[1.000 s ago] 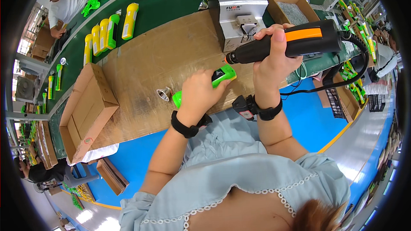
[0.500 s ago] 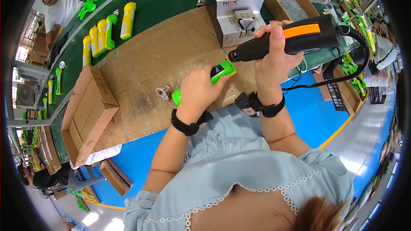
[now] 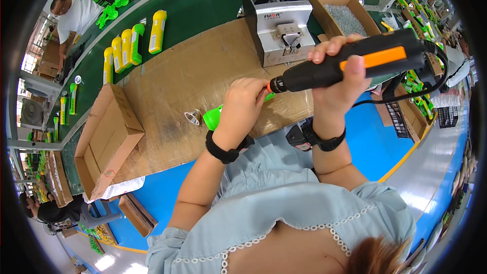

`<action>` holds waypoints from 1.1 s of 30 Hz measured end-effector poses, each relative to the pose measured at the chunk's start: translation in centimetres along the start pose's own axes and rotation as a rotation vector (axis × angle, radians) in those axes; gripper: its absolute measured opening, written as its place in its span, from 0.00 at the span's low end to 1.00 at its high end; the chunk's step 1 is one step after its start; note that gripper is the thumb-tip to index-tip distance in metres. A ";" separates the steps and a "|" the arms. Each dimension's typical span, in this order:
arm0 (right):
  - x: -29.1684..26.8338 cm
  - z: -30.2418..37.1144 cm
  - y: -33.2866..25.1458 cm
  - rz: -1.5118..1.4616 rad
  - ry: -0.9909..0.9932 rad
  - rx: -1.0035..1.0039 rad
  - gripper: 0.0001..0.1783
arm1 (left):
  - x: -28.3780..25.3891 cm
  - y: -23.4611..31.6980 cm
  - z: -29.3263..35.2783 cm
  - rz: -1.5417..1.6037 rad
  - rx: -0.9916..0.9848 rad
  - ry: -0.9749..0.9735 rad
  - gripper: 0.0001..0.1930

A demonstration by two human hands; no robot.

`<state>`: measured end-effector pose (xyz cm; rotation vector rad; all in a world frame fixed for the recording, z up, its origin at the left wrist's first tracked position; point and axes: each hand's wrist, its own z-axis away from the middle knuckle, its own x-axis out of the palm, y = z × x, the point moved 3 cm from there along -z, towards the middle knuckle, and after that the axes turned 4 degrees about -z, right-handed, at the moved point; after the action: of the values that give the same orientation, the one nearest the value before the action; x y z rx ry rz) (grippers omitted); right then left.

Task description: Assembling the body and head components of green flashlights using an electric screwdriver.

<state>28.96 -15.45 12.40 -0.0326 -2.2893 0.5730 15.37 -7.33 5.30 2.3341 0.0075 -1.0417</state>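
My left hand (image 3: 242, 109) is closed over a green flashlight body (image 3: 212, 118) lying on the cardboard sheet, hiding most of it. Its thumb and fingertips meet at the orange tip of a black electric screwdriver (image 3: 309, 75); anything pinched there is too small to make out. My right hand (image 3: 339, 83) wraps round that screwdriver, which is held almost level and points left. Beside the flashlight's left end lies a shiny reflector cup (image 3: 193, 116). Both wrists wear black straps.
Behind the cardboard sheet (image 3: 187, 66) stands a silver screw feeder (image 3: 279, 20), with a carton of small screws (image 3: 347, 18) to its right. Several yellow and green flashlights (image 3: 122, 50) stand at the far left. An open carton (image 3: 109, 137) sits at the left edge. Across the bench works another person (image 3: 76, 15).
The screwdriver has drawn back a little to the right and down. My left fingertips have moved from the flashlight's side to the screwdriver tip.
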 end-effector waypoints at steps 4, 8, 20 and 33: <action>-0.2 -2.5 -2.2 -0.068 -0.026 -0.001 0.19 | -1.4 1.8 -2.3 0.106 0.049 -0.007 0.08; 0.0 -5.4 -2.7 -0.014 -0.021 -0.039 0.18 | -2.0 3.4 -5.8 0.001 0.131 -0.122 0.05; -0.7 -10.0 1.7 0.484 -0.028 -0.064 0.16 | -0.9 -1.2 -17.2 -0.150 0.139 0.177 0.07; -1.0 -9.5 2.1 0.655 -0.078 -0.180 0.10 | -1.7 2.6 -3.8 -0.451 -0.159 -0.280 0.20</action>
<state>35.88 -10.03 16.62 -0.8841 -2.3811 0.6939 17.31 -7.21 9.79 2.0688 0.5100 -1.5174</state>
